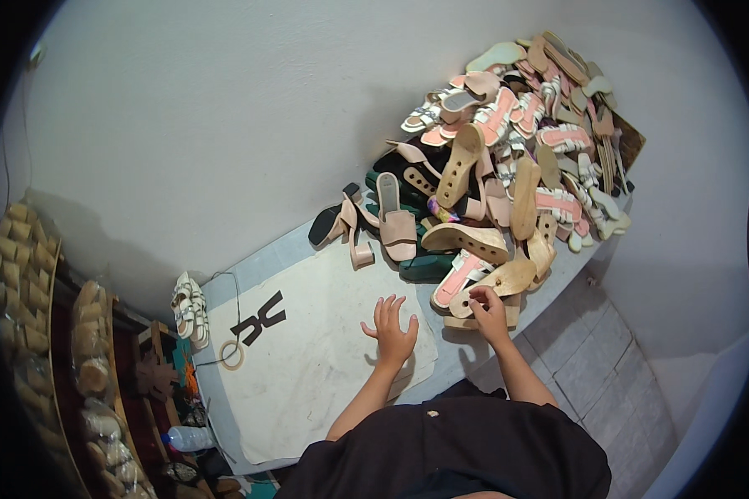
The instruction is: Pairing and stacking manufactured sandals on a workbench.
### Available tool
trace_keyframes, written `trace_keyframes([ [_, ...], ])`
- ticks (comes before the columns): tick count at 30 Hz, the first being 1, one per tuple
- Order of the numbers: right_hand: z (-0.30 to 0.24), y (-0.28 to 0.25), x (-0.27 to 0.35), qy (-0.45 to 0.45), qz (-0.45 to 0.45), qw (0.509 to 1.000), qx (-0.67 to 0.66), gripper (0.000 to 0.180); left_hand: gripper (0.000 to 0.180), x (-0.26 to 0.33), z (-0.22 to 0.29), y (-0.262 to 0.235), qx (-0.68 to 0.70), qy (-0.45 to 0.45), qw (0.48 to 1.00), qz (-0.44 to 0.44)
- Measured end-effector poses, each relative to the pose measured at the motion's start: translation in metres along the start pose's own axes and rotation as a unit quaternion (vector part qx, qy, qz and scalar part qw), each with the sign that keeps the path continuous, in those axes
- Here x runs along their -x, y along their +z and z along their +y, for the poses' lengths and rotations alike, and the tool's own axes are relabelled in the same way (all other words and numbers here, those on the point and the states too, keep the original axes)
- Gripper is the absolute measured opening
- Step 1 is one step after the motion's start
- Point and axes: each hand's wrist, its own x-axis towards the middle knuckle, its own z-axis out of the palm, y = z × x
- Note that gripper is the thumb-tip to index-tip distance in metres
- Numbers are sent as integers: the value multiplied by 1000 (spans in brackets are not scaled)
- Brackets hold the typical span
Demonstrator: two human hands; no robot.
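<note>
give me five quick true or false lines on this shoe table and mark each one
The left hand is spread open, holding nothing. True.
The right hand holds a hammer. False: its fingers are at a wooden shoe sole.
The shoe heap sits toward the right end of the table. True.
The black cutouts lie on the shoe heap. False: they lie on the white sheet.
A tan tape roll lies near the black cutouts. True.

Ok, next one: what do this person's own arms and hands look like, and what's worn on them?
The left hand and right hand show no gloves, watch or bracelet. Both visible forearms are sleeveless; above them is a plain, near-black fabric top with one small pale fastener or ornament.
</note>
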Motion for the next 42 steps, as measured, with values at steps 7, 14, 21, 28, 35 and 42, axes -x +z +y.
trace_keyframes([
  [7, 14, -26, 25, 10, 4, 1000, -2, 16, 48, 10, 9, 5, 26, 13, 999, 36],
  [14, 3, -49, -8, -27, 35, 999, 18, 15, 48, 9, 24, 26, 56, 14, 995, 83],
  [21, 4, -114, -123, -76, 26, 995, 58, 18, 45, -36, 72, 88, 79, 27, 986, 144],
  [28, -8, -171, -215, -177, -4, 971, 162, 22, 42, -89, 160, 178, 63, 84, 993, 60],
  [35, 31, -208, -278, -68, -44, 996, 47, 57, 47, -150, 206, 227, 10, 104, 995, 9],
  [42, 81, -177, -294, -8, -70, 996, -51, 79, 87, -189, 212, 264, -28, 34, 990, -136],
])
